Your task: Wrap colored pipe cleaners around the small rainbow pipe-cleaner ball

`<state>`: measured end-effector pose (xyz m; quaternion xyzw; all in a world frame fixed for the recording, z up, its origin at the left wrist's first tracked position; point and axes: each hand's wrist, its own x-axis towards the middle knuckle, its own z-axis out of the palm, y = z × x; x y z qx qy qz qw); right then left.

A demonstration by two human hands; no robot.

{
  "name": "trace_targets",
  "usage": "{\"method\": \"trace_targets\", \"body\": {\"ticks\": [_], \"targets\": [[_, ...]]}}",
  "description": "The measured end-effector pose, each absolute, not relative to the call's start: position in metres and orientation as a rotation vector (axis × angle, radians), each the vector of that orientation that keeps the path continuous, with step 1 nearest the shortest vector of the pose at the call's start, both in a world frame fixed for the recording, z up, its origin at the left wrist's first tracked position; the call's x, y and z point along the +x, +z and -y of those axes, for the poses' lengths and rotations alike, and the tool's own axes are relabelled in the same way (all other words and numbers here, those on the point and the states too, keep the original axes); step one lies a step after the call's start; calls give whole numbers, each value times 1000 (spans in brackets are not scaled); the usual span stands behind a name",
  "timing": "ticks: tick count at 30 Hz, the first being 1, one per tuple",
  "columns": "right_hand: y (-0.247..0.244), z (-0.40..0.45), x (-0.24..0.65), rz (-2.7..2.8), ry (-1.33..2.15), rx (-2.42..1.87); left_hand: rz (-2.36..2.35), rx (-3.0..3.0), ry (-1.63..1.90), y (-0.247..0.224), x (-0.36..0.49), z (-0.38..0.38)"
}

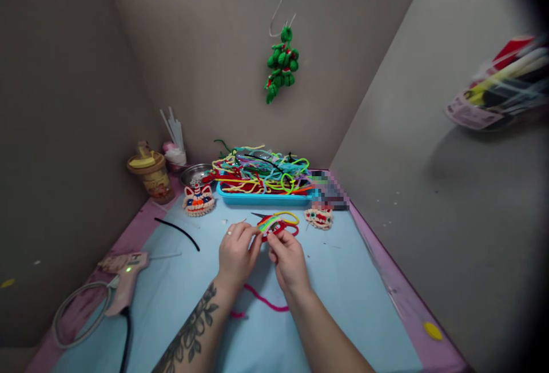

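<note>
My left hand [238, 249] and my right hand [288, 256] are close together over the middle of the blue mat. The fingers of both are pinched on a small multicoloured piece [270, 224] with green, yellow and pink strands. Just beyond the fingertips lie scissors [291, 218] with yellow and red handles, partly hidden by the piece. Beneath my hands, a magenta pipe cleaner [268, 302] lies on the mat, partly covered by my left forearm.
A blue tray [266, 198] heaped with coloured pipe cleaners stands behind. Two lion-like faces [198, 200] [319, 218] flank it. At left are a glue gun [127, 281], a black strip [178, 231] and a lidded cup [155, 178]. Green ornaments [283, 61] hang above.
</note>
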<state>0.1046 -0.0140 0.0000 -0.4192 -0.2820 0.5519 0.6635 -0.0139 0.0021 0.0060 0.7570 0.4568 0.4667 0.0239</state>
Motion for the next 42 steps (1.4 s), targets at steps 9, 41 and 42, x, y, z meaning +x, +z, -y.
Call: {"method": "trace_targets", "body": {"ticks": [9, 41, 42], "targets": [[-2, 13, 105, 655, 1245, -964, -1408, 2303, 1468, 5, -14, -4], [-7, 14, 105, 742, 1223, -1004, -1384, 2175, 1420, 4, -14, -4], [-7, 14, 106, 734, 1218, -999, -1363, 2142, 1431, 5, -14, -3]]}}
